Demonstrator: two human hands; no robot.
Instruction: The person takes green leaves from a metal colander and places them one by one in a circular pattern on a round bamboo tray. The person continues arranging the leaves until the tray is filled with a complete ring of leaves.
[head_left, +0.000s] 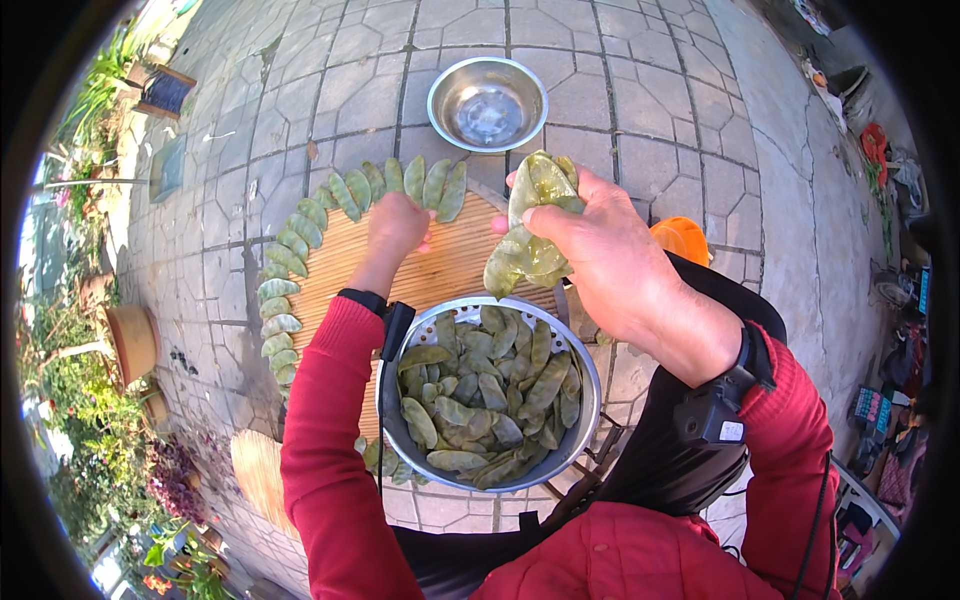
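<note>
My right hand (600, 247) holds several flat green bean pods (534, 225) above the right edge of a round slatted mat (330, 255). Over the mat's far part, my left hand (397, 225) is curled, its fingertips beside the row of pods; whether it grips one is hidden. Flat pods (292, 240) lie side by side around the mat's far and left rim. Nearer to me, a metal colander (592, 405) full of pods (480, 390) overlaps the mat's near right part.
A steel bowl (487, 105) stands on the paving beyond the mat. An orange container (681, 238) is right of my right hand. Potted plants, among them a terracotta pot (131, 345), line the left side. A straw-coloured fan-shaped object (259, 472) lies at lower left.
</note>
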